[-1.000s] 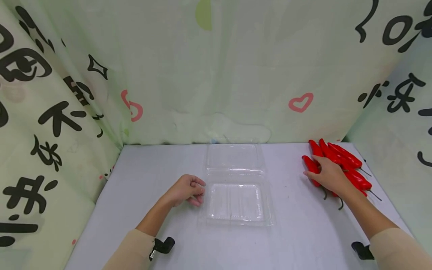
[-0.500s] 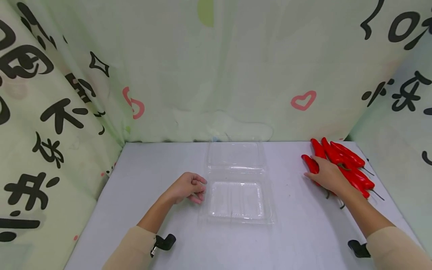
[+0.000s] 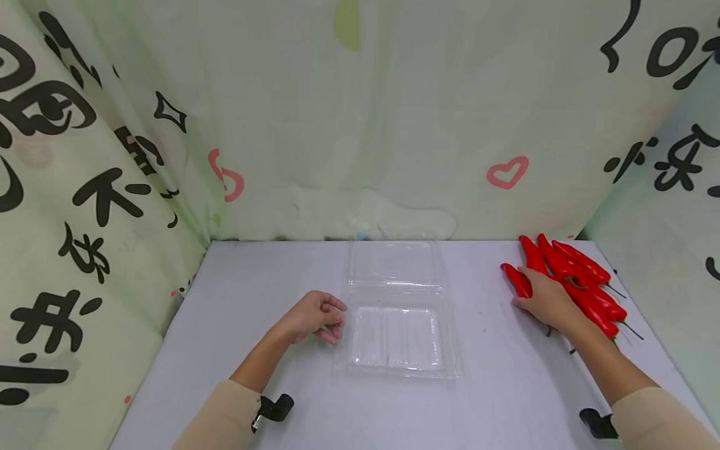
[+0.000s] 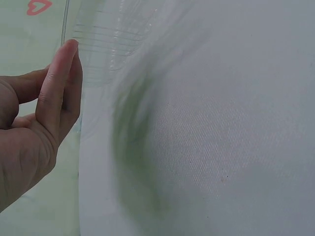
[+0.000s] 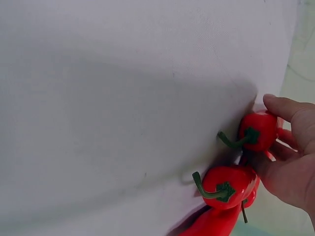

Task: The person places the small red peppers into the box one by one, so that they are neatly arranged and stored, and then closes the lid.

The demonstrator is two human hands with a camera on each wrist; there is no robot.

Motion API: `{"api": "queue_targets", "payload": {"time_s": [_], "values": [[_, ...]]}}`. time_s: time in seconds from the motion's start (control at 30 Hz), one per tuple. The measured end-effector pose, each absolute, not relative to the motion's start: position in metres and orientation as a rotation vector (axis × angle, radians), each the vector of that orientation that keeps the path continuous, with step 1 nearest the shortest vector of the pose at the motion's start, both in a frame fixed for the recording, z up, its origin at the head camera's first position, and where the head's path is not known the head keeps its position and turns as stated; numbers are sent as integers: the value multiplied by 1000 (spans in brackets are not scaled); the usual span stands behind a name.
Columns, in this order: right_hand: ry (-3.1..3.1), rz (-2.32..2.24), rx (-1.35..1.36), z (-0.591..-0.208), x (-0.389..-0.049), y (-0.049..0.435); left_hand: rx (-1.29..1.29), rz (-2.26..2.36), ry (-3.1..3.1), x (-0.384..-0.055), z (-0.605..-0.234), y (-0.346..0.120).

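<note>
R hand (image 3: 544, 299) pinching pepper (image 3: 516, 281) by body; prob. light, firm, slick; avoid stem (image 5: 237, 143). L hand (image 3: 315, 317) loosely bent at box (image 3: 396, 337) edge, contact unclear; box prob. flimsy.

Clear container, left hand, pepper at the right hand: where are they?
Clear container (image 3: 396, 337), head view: floor of the near half.
Left hand (image 3: 312, 317), head view: between wrist and fingers.
Pepper (image 5: 262, 126), right wrist view: red skin beside the stem.

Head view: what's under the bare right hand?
Part of a long, glossy red pepper shows under the bare right hand. The hand covers another part, and anything else beneath it is hidden.
</note>
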State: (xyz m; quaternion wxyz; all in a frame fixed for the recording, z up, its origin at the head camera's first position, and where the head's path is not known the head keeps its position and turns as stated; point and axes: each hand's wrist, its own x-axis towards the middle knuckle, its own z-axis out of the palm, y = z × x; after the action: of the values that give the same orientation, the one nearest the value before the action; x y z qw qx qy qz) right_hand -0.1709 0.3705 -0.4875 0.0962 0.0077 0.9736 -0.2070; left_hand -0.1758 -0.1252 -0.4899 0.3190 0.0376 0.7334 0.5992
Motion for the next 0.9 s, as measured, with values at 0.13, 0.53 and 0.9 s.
{"api": "queue_targets", "payload": {"time_s": [0.13,0.53,0.9], "values": [[2894,-621,27,-489,-170,371,104,1574,1925,-175,-491,-126],[2897,-666,42,-492,-168,374,126,1579,1912,-175,-489,-126],[2899,-686,51,-490,-164,376,125,1572,1913,-175,-489,-125]]}}
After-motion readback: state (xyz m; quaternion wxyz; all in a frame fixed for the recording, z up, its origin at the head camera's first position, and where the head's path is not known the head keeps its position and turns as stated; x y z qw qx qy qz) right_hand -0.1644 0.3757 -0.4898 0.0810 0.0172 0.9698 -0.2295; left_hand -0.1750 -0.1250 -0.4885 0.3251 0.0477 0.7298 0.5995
